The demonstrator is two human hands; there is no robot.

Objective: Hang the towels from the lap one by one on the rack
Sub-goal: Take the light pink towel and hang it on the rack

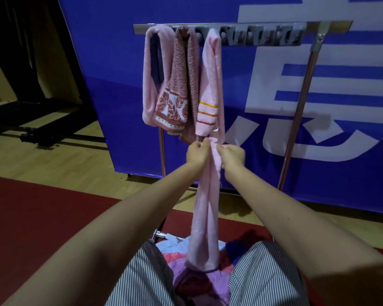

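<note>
Held towel: the pink towel (205, 217) is bunched into a narrow strip. It rises to the rack at 12 o'clock and its lower end rests on the lap at 6 o'clock.
Striped end: it hangs from the bar, just above the hands.
Left hand (196, 154): at 9 o'clock of the strip, fingers curled and pinching its edge.
Right hand (232, 156): at 3 o'clock of the strip, fingers closed on the cloth, opposite the left.
Rack (263, 26): a metal bar with a row of hooks, on two posts.
Hung already: a pale pink loop towel (147, 85) and a brown patterned towel (175, 96), at 9 o'clock of the striped end.
Lap: a towel pile (181, 257) between striped shorts (142, 279).
Behind: a blue banner (252, 107).
</note>
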